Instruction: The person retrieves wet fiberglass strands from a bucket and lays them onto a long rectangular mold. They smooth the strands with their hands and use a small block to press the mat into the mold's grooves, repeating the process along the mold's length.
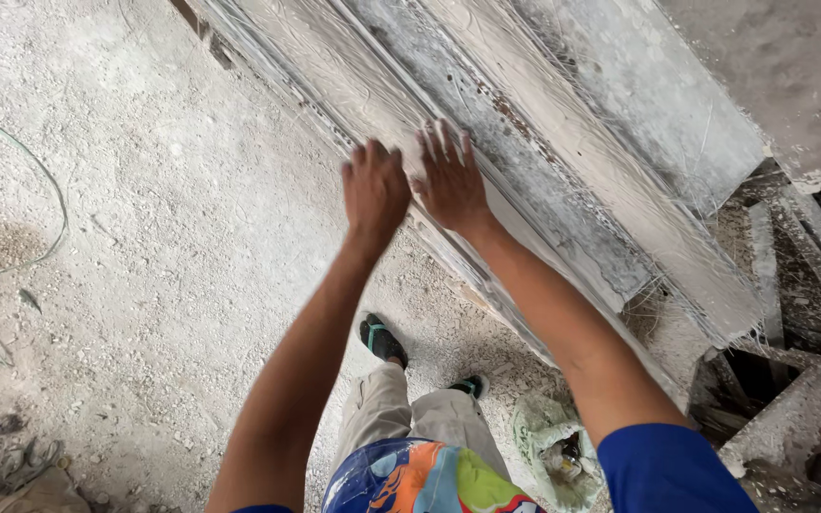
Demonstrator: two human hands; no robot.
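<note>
We press our left hand (374, 190), knuckles curled, and our right hand (452, 179), fingers spread flat, on a long plaster moulding (563, 180). It lies diagonally, ridged, chalky, matted with pale fibres, above the gritty floor (144, 237).

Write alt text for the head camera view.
Both hands, left hand and right hand, press on a long white plaster moulding strewn with pale fibres. Below lie a dusty concrete floor and the person's sandalled feet.
</note>
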